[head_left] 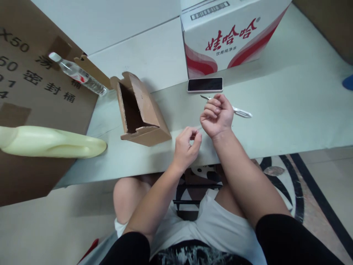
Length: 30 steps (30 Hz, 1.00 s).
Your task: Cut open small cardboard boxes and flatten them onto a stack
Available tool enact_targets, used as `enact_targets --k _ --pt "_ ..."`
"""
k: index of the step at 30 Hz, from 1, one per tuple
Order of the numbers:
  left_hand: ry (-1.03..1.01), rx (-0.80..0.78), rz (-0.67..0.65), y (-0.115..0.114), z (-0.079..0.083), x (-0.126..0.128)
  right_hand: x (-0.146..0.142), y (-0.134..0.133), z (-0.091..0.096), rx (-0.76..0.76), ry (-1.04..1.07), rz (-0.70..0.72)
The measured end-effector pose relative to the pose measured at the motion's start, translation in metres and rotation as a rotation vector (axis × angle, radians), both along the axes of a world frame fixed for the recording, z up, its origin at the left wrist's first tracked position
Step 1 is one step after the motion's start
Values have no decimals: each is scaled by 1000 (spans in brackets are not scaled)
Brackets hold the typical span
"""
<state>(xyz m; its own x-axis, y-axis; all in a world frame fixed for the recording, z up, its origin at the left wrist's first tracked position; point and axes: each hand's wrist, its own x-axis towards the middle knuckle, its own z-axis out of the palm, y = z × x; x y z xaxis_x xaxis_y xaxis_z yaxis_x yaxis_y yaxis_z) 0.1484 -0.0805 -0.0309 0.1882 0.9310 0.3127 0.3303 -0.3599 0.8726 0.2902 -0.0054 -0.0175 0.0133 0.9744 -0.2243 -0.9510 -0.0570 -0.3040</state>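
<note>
My left hand (188, 147) is loosely closed above the table's near edge, thumb and forefinger curled towards each other. Nothing shows between them. To its right, my right hand (217, 116) is turned palm up with its fingers curled in, and no object is visible in them. Behind this hand lies a slim tool with a white slotted handle (242, 112) and a dark pointed tip; its middle is hidden by the hand. A phone (205, 84) with a dark screen rests just beyond. Left of my hands, an open brown cardboard box (151, 105) stands on the table.
A white and red carton (231, 48) stands at the back of the table (286, 110). At the left are a clear water bottle (82, 78), a pale yellow bottle (60, 142) and a large brown carton (24, 73). A blue object (348, 82) shows at the right edge.
</note>
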Motion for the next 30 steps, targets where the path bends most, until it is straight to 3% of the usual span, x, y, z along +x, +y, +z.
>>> enact_targets --k 4,12,21,30 --pt "23 -61 -11 -3 -3 -10 0 0 -3 39 -24 -3" --pt "-14 -83 -141 -13 0 -26 -2 -1 2 -47 56 -15" --pt "-283 -285 125 -19 1 -36 -5 -2 7 -94 59 -17" --pt "-420 -286 132 -16 5 -31 -8 -4 16 -176 174 -55"
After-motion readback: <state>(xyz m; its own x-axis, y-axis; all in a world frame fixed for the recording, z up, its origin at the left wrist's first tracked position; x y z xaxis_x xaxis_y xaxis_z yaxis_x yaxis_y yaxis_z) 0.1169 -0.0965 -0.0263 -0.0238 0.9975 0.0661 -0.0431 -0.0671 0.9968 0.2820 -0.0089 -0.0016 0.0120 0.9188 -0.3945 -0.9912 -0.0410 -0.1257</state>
